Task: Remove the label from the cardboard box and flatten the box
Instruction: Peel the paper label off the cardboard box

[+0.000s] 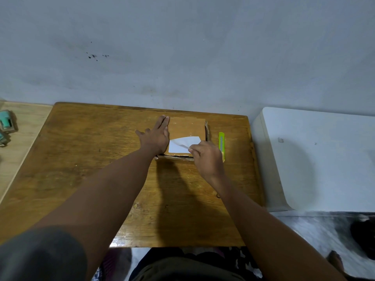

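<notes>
Cardboard box point(187, 128) sitting at far middle of glossy wooden table point(91, 159); no print readable. White label point(181, 146), blank side showing, curling up off brown lid. Right hand point(207, 157) pinching label's lifted edge. Left hand point(157, 136) lying flat, fingers extended, bracing box's left side. Lime-green utility knife point(221, 145) lying just right of box.

R hand point(207, 157) fingers pinch label point(182, 146) on box point(187, 126); L hand point(157, 134) flat beside.
</notes>
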